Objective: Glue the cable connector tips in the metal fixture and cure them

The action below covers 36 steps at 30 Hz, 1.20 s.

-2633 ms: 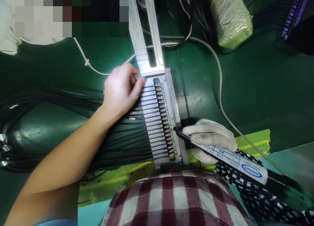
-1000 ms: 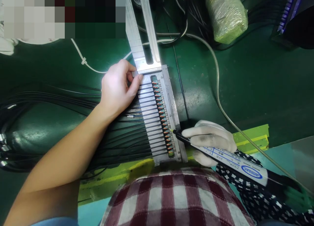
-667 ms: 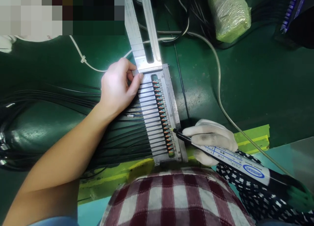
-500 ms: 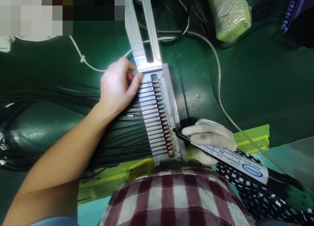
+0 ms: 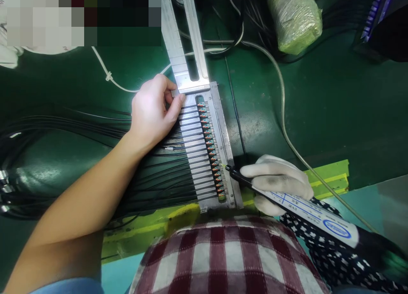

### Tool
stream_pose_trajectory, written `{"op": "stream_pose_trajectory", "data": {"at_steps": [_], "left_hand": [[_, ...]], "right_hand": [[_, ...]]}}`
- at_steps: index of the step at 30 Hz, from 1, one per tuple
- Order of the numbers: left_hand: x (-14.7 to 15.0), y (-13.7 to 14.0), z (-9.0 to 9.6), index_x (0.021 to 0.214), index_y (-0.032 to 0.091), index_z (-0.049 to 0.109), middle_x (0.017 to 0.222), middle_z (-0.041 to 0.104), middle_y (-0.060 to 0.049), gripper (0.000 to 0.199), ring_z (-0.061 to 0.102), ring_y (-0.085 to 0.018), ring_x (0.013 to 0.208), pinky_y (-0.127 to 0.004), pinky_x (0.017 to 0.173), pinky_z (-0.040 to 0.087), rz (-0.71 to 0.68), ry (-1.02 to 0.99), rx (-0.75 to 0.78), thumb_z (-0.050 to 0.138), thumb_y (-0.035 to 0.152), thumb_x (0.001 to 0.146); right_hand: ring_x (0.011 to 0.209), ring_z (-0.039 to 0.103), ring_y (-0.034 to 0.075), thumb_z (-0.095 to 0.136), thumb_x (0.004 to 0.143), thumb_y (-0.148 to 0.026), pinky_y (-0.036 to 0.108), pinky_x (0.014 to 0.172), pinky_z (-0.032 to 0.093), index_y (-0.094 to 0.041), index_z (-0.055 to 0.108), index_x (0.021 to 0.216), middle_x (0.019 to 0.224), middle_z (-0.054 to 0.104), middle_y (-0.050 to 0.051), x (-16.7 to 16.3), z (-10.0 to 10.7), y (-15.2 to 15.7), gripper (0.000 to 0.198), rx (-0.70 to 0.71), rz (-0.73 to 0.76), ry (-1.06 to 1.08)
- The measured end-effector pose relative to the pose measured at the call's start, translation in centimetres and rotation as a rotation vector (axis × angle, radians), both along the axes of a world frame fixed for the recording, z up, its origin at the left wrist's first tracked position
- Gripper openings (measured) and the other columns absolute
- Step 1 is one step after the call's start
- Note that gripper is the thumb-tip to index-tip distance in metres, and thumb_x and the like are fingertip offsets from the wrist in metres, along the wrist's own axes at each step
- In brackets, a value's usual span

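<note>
A metal fixture [image 5: 225, 136] lies on the green bench and holds several thin black cables [image 5: 165, 175] side by side, their stripped coloured ends [image 5: 210, 147] lined up in a slot. My bare left hand [image 5: 153, 113] rests on the cables at the fixture's top left, thumb and forefinger pinching a small metal tab [image 5: 175, 93]. My right hand [image 5: 276, 181], in a white glove, grips a pen-shaped tool [image 5: 306, 211] with a white labelled barrel. Its black tip [image 5: 228, 168] touches the wire ends low in the row.
A metal rail [image 5: 185, 34] runs away from the fixture's top. A pale hose [image 5: 283, 119] curves across the mat on the right. A plastic-wrapped bundle [image 5: 295, 17] lies at top right. A yellow-green strip [image 5: 325, 175] edges the bench. Cable bundles [image 5: 38, 158] spread left.
The tool tip has edged along the row of wire ends, staying in its lower part. My left hand stays on the metal tab. The view has shifted slightly.
</note>
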<state>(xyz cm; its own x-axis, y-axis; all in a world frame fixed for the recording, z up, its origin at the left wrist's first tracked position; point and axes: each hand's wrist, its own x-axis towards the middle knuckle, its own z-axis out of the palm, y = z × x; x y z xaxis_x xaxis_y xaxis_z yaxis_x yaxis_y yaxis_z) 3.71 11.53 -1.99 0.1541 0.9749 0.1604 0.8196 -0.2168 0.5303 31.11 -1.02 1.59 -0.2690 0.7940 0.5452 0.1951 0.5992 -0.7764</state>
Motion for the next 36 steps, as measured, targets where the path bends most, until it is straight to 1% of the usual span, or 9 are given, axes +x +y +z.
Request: {"op": "stream_pose_trajectory", "data": {"at_steps": [2, 5, 10, 16, 21, 25, 30, 36], "left_hand": [[-0.06, 0.07, -0.1, 0.094, 0.022, 0.054, 0.075, 0.052, 0.001, 0.021, 0.061, -0.018, 0.083, -0.039, 0.086, 0.052, -0.005, 0.009, 0.013, 0.061, 0.042, 0.089], [-0.14, 0.15, -0.24, 0.093, 0.021, 0.053, 0.074, 0.051, 0.001, 0.019, 0.06, -0.016, 0.077, -0.036, 0.08, 0.053, -0.016, 0.03, 0.045, 0.061, 0.038, 0.089], [-0.08, 0.14, -0.24, 0.092, 0.021, 0.052, 0.073, 0.051, 0.002, 0.018, 0.059, -0.016, 0.074, -0.034, 0.075, 0.052, -0.017, 0.046, 0.061, 0.06, 0.037, 0.088], [-0.06, 0.17, -0.21, 0.09, 0.02, 0.051, 0.071, 0.05, 0.002, 0.017, 0.057, -0.015, 0.07, -0.033, 0.072, 0.052, -0.028, 0.041, 0.089, 0.06, 0.036, 0.087], [-0.1, 0.22, -0.2, 0.09, 0.02, 0.052, 0.071, 0.049, 0.002, 0.02, 0.057, -0.014, 0.07, -0.033, 0.072, 0.052, -0.037, 0.034, 0.096, 0.058, 0.039, 0.088], [-0.1, 0.23, -0.23, 0.09, 0.021, 0.051, 0.071, 0.048, 0.002, 0.022, 0.058, -0.015, 0.071, -0.034, 0.074, 0.052, -0.034, 0.031, 0.091, 0.056, 0.042, 0.088], [-0.12, 0.23, -0.33, 0.089, 0.02, 0.053, 0.071, 0.049, 0.002, 0.018, 0.055, -0.013, 0.068, -0.03, 0.07, 0.05, -0.035, 0.05, 0.107, 0.058, 0.037, 0.087], [-0.17, 0.24, -0.44, 0.09, 0.02, 0.054, 0.07, 0.048, 0.003, 0.022, 0.055, -0.012, 0.067, -0.03, 0.068, 0.049, -0.042, 0.027, 0.122, 0.059, 0.041, 0.088]], "right_hand": [[0.062, 0.067, 0.019, 0.069, 0.082, -0.02, 0.034, 0.053, 0.055, -0.018, 0.066, 0.091, 0.094, 0.076, 0.011, 0.06, 0.07, -0.41, 0.01, -0.002, -0.001, 0.013], [0.062, 0.067, 0.018, 0.067, 0.082, -0.019, 0.034, 0.053, 0.054, -0.019, 0.066, 0.09, 0.094, 0.076, 0.011, 0.17, 0.18, -0.86, 0.008, -0.036, 0.024, -0.038], [0.067, 0.068, 0.019, 0.071, 0.08, -0.018, 0.035, 0.058, 0.056, -0.021, 0.064, 0.094, 0.098, 0.076, 0.01, 0.27, 0.25, -0.94, 0.016, -0.098, 0.042, -0.103], [0.066, 0.068, 0.02, 0.07, 0.081, -0.018, 0.034, 0.056, 0.055, -0.019, 0.064, 0.093, 0.096, 0.076, 0.012, 0.01, -0.01, -0.75, 0.013, -0.049, 0.029, -0.063], [0.067, 0.069, 0.019, 0.068, 0.084, -0.021, 0.035, 0.058, 0.058, -0.021, 0.064, 0.094, 0.096, 0.076, 0.01, 0.1, -0.01, -0.89, 0.011, -0.073, 0.03, -0.087], [0.062, 0.066, 0.017, 0.067, 0.084, -0.023, 0.033, 0.055, 0.055, -0.022, 0.064, 0.092, 0.095, 0.077, 0.008, 0.21, -0.04, -0.97, 0.008, -0.069, 0.033, -0.084], [0.06, 0.065, 0.017, 0.068, 0.081, -0.02, 0.033, 0.054, 0.054, -0.021, 0.065, 0.09, 0.094, 0.076, 0.009, 0.21, -0.05, -0.97, 0.009, -0.073, 0.036, -0.073], [0.064, 0.068, 0.019, 0.068, 0.082, -0.021, 0.033, 0.056, 0.055, -0.021, 0.064, 0.093, 0.096, 0.076, 0.01, 0.28, 0.07, -0.89, 0.012, -0.069, 0.054, -0.074]]}}
